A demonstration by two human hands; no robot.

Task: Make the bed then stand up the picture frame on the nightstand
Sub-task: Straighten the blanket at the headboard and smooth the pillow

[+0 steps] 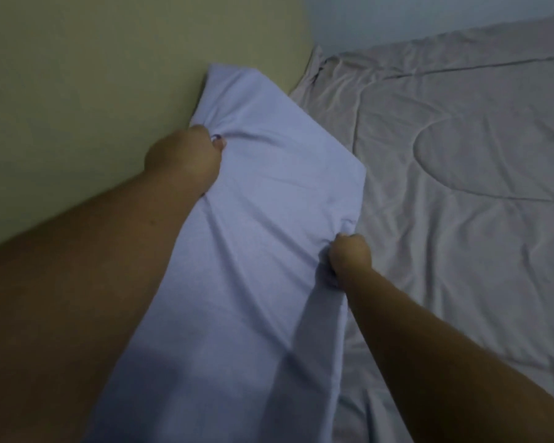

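A long pale lavender pillow (263, 193) runs from the bottom of the view up to the beige headboard (77, 91). My left hand (186, 155) is clenched on its left edge near the top. My right hand (349, 254) grips a bunch of its fabric on the right edge, lower down. Beside the pillow, the bed is covered by a wrinkled grey quilted blanket (461, 174). The nightstand and picture frame are out of view.
A pale blue wall (397, 17) rises behind the far side of the bed. The blanket's far edge lies along that wall, with a bunched corner (317, 68) beside the headboard.
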